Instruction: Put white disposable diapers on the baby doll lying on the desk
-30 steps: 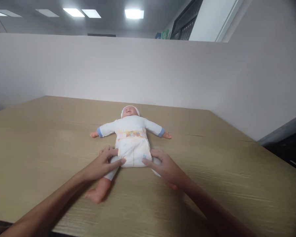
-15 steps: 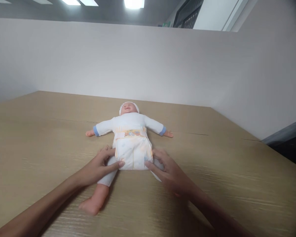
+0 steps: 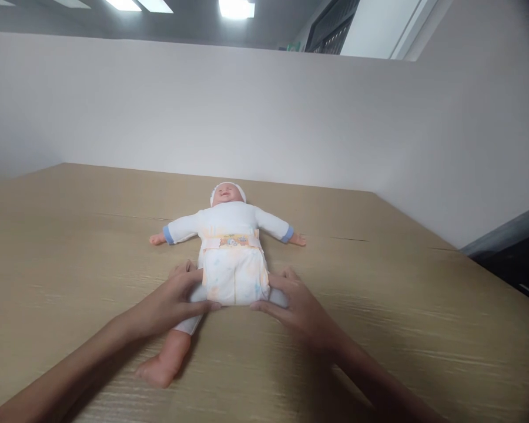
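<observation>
A baby doll (image 3: 227, 222) in a white top with blue cuffs and a white cap lies on its back on a wooden table (image 3: 70, 247), arms spread. It wears a white diaper (image 3: 234, 277) with a patterned waistband. My left hand (image 3: 173, 303) grips the doll's left-side thigh at the diaper's lower edge, thumb under the crotch. On the other side my right hand (image 3: 298, 306) holds the other thigh, thumb at the diaper's bottom edge. One bare doll foot (image 3: 155, 371) sticks out below my left wrist; the other leg is hidden under my right hand.
A white partition wall (image 3: 264, 117) runs along the table's far edge. The table's right edge drops off beside a dark surface (image 3: 511, 258). Ceiling lights show above the partition.
Both hands have closed in slightly on the diaper's lower edge, thumbs now meeting beneath it. The camera has tipped a little, and the doll sits a bit lower in view.
</observation>
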Available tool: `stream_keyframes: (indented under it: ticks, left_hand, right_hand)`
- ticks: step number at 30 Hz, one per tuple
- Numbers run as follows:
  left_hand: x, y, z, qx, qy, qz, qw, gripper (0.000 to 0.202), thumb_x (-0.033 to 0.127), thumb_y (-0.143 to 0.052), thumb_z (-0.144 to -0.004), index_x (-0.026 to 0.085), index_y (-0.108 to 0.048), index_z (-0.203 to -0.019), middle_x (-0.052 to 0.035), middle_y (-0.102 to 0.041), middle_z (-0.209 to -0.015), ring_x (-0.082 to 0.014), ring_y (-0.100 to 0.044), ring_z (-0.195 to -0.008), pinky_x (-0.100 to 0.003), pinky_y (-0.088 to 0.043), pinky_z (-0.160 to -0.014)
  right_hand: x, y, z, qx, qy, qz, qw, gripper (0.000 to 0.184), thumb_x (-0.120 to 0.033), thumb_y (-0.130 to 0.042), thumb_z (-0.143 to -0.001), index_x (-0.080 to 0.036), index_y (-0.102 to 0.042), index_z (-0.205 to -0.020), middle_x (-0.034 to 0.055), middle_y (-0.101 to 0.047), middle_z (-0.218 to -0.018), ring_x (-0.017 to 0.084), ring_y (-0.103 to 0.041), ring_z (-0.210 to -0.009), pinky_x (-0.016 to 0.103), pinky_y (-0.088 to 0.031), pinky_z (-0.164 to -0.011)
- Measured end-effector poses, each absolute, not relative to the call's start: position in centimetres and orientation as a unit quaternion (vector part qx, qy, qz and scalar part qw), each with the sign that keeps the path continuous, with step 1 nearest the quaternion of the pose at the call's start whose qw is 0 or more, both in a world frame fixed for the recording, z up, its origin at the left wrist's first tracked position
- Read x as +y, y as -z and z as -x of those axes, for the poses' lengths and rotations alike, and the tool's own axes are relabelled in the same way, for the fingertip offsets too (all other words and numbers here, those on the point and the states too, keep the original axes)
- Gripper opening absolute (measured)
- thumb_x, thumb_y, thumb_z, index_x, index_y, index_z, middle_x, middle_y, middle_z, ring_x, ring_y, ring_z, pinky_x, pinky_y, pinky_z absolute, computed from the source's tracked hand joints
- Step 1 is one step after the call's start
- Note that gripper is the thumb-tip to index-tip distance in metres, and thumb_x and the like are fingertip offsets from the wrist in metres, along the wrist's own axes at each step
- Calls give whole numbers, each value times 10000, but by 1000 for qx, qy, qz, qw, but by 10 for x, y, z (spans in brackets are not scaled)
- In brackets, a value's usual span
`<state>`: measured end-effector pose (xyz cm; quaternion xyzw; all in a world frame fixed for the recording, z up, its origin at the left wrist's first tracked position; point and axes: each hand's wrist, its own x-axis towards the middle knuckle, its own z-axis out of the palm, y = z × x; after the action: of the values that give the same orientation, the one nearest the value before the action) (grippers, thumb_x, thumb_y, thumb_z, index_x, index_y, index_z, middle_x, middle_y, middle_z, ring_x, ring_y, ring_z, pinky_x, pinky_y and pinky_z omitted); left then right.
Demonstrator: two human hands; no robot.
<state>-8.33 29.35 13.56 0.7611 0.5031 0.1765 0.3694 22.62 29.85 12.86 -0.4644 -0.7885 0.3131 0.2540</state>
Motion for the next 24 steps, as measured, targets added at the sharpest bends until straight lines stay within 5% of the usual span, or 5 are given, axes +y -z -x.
stream_keyframes:
  ticks: [15, 24]
  left_hand:
    - [294, -127, 85, 472, -243, -737, 420, 422, 544, -799, -957, 314, -747, -1308, -51, -623, -1239, -308, -567, -1226, -480, -446, -1145]
    - [293, -131, 85, 466, -262, -720, 441, 408, 634, -717, -999, 295, -757, -1222, -43, -658, -1237, -315, -572, -1250, -459, -437, -1162]
  right_hand:
    - [299, -131, -228, -742, -372, 483, 278, 256, -520, -831, -913, -293, -826, -1032, 39, -640, -931, 329, -577, -1004, 448, -456, -962]
    - [301, -128, -232, -724, -383, 496, 287, 424, -642, -778, -923, -290, -828, -1154, 60, -692, -1028, 334, -643, -1017, 479, -530, -981]
